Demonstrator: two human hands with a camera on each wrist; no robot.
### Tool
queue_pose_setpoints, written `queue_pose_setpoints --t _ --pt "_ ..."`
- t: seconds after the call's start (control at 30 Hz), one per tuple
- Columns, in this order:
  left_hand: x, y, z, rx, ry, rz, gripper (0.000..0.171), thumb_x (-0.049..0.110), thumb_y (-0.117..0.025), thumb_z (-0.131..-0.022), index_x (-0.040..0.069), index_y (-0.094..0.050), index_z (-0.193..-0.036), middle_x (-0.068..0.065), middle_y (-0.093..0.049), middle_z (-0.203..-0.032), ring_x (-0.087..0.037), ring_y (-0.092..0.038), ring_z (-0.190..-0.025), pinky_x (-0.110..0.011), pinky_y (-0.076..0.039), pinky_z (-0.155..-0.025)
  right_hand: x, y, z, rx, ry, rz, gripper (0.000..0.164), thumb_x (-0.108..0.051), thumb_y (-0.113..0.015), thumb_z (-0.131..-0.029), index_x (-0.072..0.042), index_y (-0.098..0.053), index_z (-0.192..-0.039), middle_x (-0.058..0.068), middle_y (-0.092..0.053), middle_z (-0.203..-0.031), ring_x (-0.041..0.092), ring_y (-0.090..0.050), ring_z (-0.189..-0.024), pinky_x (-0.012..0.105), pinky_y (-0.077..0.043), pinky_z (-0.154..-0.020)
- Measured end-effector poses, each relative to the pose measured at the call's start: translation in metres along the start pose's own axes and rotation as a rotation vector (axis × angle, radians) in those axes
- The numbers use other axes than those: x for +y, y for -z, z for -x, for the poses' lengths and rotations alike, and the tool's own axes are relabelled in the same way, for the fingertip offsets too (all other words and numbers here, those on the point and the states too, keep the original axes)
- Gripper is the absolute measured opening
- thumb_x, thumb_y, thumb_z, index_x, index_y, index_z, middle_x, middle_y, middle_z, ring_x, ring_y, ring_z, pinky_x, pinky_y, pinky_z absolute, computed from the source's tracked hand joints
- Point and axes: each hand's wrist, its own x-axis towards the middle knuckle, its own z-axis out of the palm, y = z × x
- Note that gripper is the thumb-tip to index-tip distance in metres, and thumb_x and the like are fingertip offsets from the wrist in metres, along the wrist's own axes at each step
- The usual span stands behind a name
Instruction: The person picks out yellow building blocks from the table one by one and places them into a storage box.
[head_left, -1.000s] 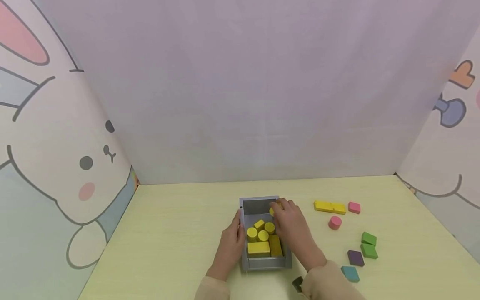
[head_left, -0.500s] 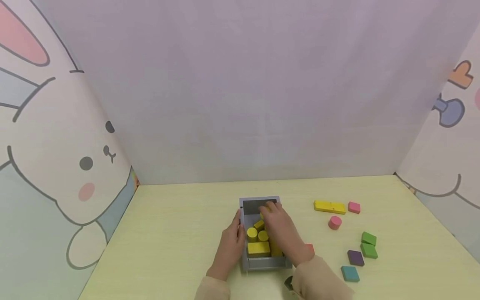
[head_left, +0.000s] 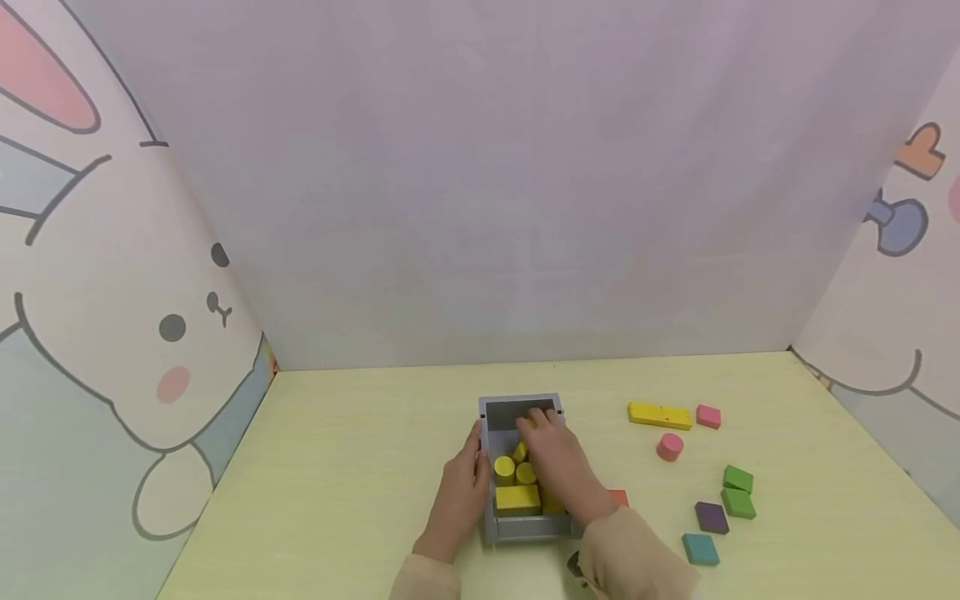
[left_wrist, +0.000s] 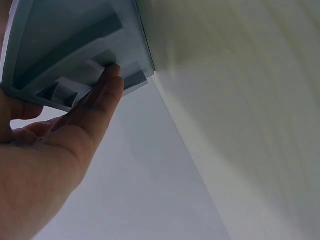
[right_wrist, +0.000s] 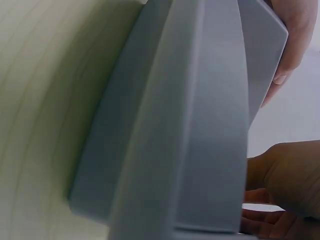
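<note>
A grey box (head_left: pixel 519 528) with yellow blocks inside stands in front of the person. Along its left outer wall lies the left hand (head_left: pixel 459 493), its fingers fairly straight against the plastic, as the left wrist view also shows. The right hand (head_left: pixel 558 467) reaches in over the right rim, fingers bent down round a yellow cylinder (head_left: pixel 522 448) that they partly hide. Lower in the box are two upright yellow cylinders (head_left: pixel 504 470) and a yellow rectangular block (head_left: pixel 517 500). Another yellow block (head_left: pixel 553 502) sits at the right, partly under the hand.
Right of the box lie a long yellow block (head_left: pixel 660 415), a pink square block (head_left: pixel 708 416), a pink cylinder (head_left: pixel 670 447), two green blocks (head_left: pixel 738 502), a purple block (head_left: pixel 711 517) and a teal block (head_left: pixel 701 549). A red block (head_left: pixel 618 497) shows beside the right wrist.
The right hand has moved left and slightly toward the person inside the box, carrying the yellow cylinder. The red block has come into view behind it. The left hand keeps its place.
</note>
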Motion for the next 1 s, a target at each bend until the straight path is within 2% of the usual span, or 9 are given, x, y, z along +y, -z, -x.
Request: queue_pose_setpoints --t 0.23,0.47,0.83,1.0 --pt "0.0002 0.0000 0.0002 0.002 0.002 -0.004 0.045 0.012 -0.037 -0.097 -0.001 -0.030 -0.140 0.004 -0.042 -0.067 -0.008 -0.041 -0.062 -0.027 -0.043 -0.059 -0.0004 -0.0019 -0.0009 0.012 0.001 0.022 0.027 0.007 -0.068 -0.072 -0.003 -0.063 -0.097 0.014 -0.061 -0.093 0.026 -0.054 -0.079 0.035 -0.056 -0.064" --pt "0.0009 0.0004 0.0006 0.010 -0.011 -0.005 0.045 0.011 -0.037 -0.097 -0.002 -0.030 -0.139 0.004 -0.042 -0.067 -0.009 -0.041 -0.062 -0.028 -0.044 -0.060 -0.0024 -0.0037 -0.0025 -0.087 -0.005 0.063 0.028 0.003 -0.069 -0.073 -0.004 -0.064 -0.099 0.013 -0.062 -0.091 0.026 -0.054 -0.079 0.037 -0.055 -0.070" --pt "0.0009 0.0007 -0.0002 0.004 0.001 -0.005 0.045 0.012 -0.037 -0.097 -0.002 -0.030 -0.139 0.004 -0.042 -0.067 -0.009 -0.041 -0.062 -0.026 -0.043 -0.059 -0.0031 -0.0057 -0.0016 -0.162 0.009 0.120 0.025 0.000 -0.068 -0.076 -0.005 -0.064 -0.100 0.011 -0.063 -0.087 0.025 -0.056 -0.078 0.039 -0.053 -0.076" --pt "0.0007 0.0006 0.0000 0.000 0.011 -0.007 0.045 0.013 -0.037 -0.097 -0.001 -0.030 -0.140 0.004 -0.042 -0.068 -0.009 -0.041 -0.062 -0.026 -0.043 -0.058 -0.0034 -0.0062 -0.0012 -0.170 0.015 0.138 0.025 -0.001 -0.069 -0.075 -0.006 -0.064 -0.099 0.011 -0.063 -0.085 0.024 -0.056 -0.077 0.039 -0.053 -0.074"
